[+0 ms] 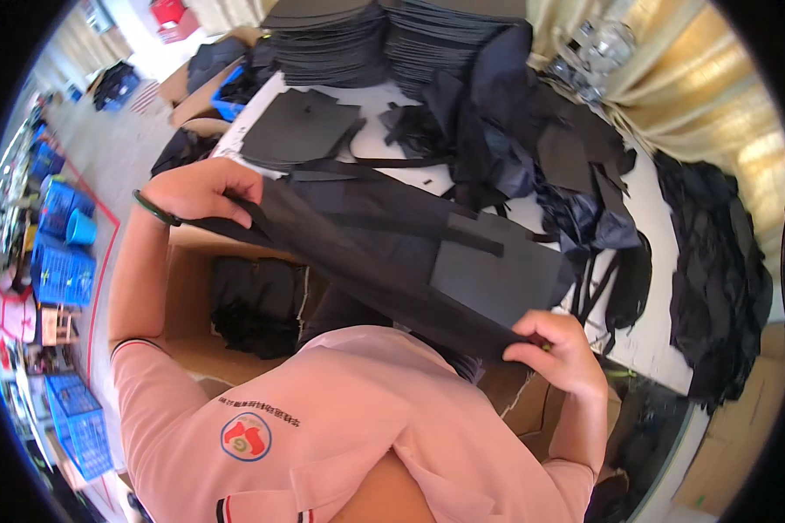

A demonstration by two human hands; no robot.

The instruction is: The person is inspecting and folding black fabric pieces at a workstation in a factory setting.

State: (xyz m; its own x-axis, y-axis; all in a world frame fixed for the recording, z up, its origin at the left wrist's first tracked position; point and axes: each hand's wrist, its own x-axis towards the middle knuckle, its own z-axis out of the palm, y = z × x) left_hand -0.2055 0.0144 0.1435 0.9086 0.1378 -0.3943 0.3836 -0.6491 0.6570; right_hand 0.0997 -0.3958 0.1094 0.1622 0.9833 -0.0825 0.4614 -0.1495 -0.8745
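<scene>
I hold a flat black fabric bag (384,253) stretched between both hands in front of my chest. My left hand (202,190) grips its left end, fingers curled over the edge; a dark bangle sits on that wrist. My right hand (560,349) pinches the bag's lower right corner. A stiff dark grey panel (497,270) lies across the bag's right half, and black straps (410,222) run over its top side. The bag hangs above the near edge of a white table (654,340).
Tall stacks of dark flat pieces (384,39) stand at the table's far end, with a square grey sheet (301,126) and a heap of dark blue fabric (532,131) nearby. An open cardboard box (192,340) with black items sits below. Blue crates (61,270) line the floor at left.
</scene>
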